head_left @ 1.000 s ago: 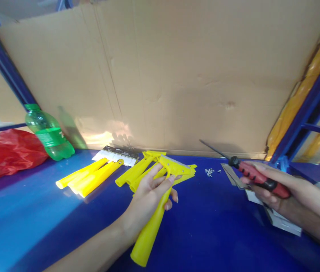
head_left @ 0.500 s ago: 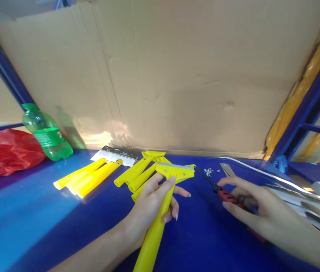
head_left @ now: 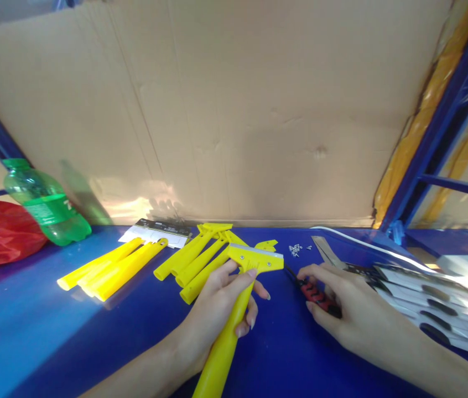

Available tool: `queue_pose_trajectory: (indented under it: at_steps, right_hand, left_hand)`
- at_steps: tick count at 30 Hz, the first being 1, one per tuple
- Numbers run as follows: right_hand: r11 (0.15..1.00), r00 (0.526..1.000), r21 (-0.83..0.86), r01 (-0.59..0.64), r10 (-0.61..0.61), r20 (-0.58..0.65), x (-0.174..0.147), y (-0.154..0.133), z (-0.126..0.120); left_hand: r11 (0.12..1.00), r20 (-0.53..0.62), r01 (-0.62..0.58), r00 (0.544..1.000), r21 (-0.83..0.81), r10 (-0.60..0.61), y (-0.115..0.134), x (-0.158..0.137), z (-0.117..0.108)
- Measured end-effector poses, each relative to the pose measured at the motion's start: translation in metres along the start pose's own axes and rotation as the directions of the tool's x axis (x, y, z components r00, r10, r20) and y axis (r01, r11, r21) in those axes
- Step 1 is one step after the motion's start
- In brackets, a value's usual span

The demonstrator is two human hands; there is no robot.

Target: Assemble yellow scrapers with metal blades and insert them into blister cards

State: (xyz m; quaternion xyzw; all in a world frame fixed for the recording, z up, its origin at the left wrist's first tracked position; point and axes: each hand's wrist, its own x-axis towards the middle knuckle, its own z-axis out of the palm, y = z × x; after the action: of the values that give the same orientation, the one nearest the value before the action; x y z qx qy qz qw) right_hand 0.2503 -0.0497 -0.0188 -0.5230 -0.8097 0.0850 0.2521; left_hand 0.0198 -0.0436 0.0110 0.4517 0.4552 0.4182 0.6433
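My left hand is closed round the neck of a yellow scraper. Its wide head points away from me, with two screws and a thin grey blade edge showing. In my right hand is a screwdriver with a red and black handle, lying low over the table to the right of the scraper. The dark shaft points toward the scraper head, apart from it as far as I can see. Just beyond, small screws lie in a loose pile, and flat metal blades rest near my right fingers.
Several yellow scrapers lie behind my left hand, and more yellow handles farther left by a printed card. A green bottle leans beside a red bag. White packs and a white cable occupy the right.
The view has shifted slightly to the right. My right hand has moved the screwdriver closer to me and lower, its tip now below the scraper head's right end. The scraper stays in my left hand.
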Motion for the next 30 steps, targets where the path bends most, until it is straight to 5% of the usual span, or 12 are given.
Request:
queue_pose_trajectory:
  at_steps: [10, 14, 17, 19, 23, 27, 30]
  right_hand:
    - [0.971, 0.946, 0.226, 0.08, -0.003, -0.324, 0.008, 0.001, -0.041]
    - [0.963, 0.804, 0.265, 0.046, 0.121, -0.582, 0.008, 0.019, -0.068]
    - [0.963, 0.72, 0.265, -0.04, 0.212, -0.661, 0.009, 0.039, -0.084]
    - [0.965, 0.732, 0.206, -0.166, 0.26, -0.63, 0.01, 0.053, -0.091]
    - [0.928, 0.857, -0.044, -0.369, 0.322, -0.402, 0.01, 0.079, -0.096]
    - [0.936, 0.934, -0.085, -0.342, 0.33, -0.134, 0.0, 0.091, -0.103]
    - [0.94, 0.929, -0.031, -0.339, 0.34, 0.15, -0.008, 0.094, -0.111]
  left_hand:
    - [0.998, 0.017, -0.02, 1.0, -0.055, 0.021, 0.006, 0.014, 0.012]
    - [0.996, 0.056, -0.015, 0.998, -0.083, 0.02, 0.012, 0.021, 0.024]
    - [0.996, 0.097, 0.014, 0.995, -0.087, -0.005, 0.016, 0.025, 0.038]
    - [0.996, 0.122, 0.033, 0.992, -0.087, -0.022, 0.017, 0.028, 0.049]
    - [0.997, 0.14, 0.052, 0.989, -0.057, -0.043, 0.017, 0.034, 0.07]
    - [0.997, 0.136, 0.064, 0.989, -0.044, -0.057, 0.015, 0.04, 0.083]
    - [0.996, 0.162, 0.07, 0.985, -0.046, -0.062, 0.01, 0.046, 0.087]
